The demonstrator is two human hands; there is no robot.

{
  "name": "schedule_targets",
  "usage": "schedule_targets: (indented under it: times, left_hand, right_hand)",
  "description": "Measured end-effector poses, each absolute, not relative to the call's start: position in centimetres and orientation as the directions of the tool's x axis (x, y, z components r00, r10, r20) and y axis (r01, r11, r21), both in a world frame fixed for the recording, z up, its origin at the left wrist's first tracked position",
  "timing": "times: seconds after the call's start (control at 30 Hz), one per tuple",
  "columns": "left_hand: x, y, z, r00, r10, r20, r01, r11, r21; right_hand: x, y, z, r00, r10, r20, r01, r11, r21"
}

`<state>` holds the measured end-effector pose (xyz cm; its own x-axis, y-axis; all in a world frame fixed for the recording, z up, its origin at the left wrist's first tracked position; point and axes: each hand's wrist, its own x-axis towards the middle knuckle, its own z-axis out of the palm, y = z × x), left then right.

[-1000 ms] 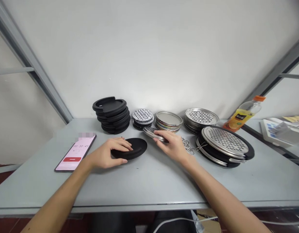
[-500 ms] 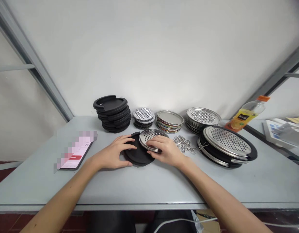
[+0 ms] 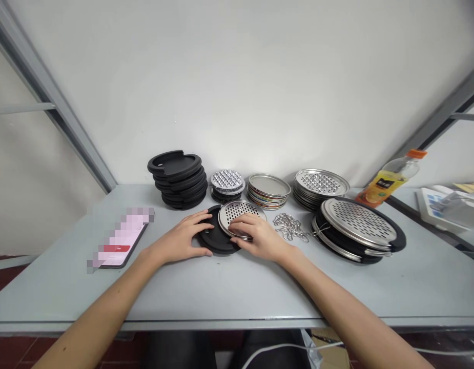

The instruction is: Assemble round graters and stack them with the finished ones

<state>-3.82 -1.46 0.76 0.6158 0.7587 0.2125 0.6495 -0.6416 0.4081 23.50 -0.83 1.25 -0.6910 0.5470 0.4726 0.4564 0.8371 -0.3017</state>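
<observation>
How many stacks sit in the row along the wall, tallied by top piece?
Stack topped by a round black holder: 1
Stacks topped by round silver metal grater discs: 2
Stack topped by a plain round silver disc: 1
Total: 4

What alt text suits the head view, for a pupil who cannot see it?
A person's right hand holds a perforated metal disc partly over a round black holder, which the left hand touches, on a grey table. Stacked black holders and metal discs stand behind; a phone lies at left.
</observation>
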Motion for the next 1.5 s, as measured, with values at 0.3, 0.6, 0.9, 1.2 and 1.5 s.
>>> schedule_targets:
  times: [0.3, 0.6, 0.9, 1.2, 1.5]
  left_hand:
    - [-3.6, -2.0, 1.4, 0.577, 0.783, 0.233, 0.672, -0.617, 0.41]
    - [-3.6, -1.9, 1.3, 0.546, 0.815, 0.196, 0.706, -0.573, 0.416]
    - [-3.7, -2.0, 1.2, 0.538, 0.821, 0.192, 0.709, -0.564, 0.423]
    - [-3.6, -2.0, 1.5, 0.549, 0.82, 0.161, 0.71, -0.559, 0.429]
    - [-3.5, -2.1, 1.6, 0.537, 0.831, 0.145, 0.726, -0.543, 0.422]
  right_hand:
    - [24.5, 0.6, 0.2, -0.409, 0.744, 0.528, 0.709, 0.624, -0.33]
    - [24.5, 0.9, -0.7, -0.377, 0.815, 0.44, 0.745, 0.549, -0.379]
    - [24.3, 0.2, 0.0, -0.391, 0.82, 0.418, 0.762, 0.543, -0.353]
    - [24.1, -0.3, 0.6, -0.484, 0.778, 0.4, 0.704, 0.618, -0.351]
    - [24.3, -0.5, 1.1, -0.537, 0.756, 0.374, 0.705, 0.646, -0.294]
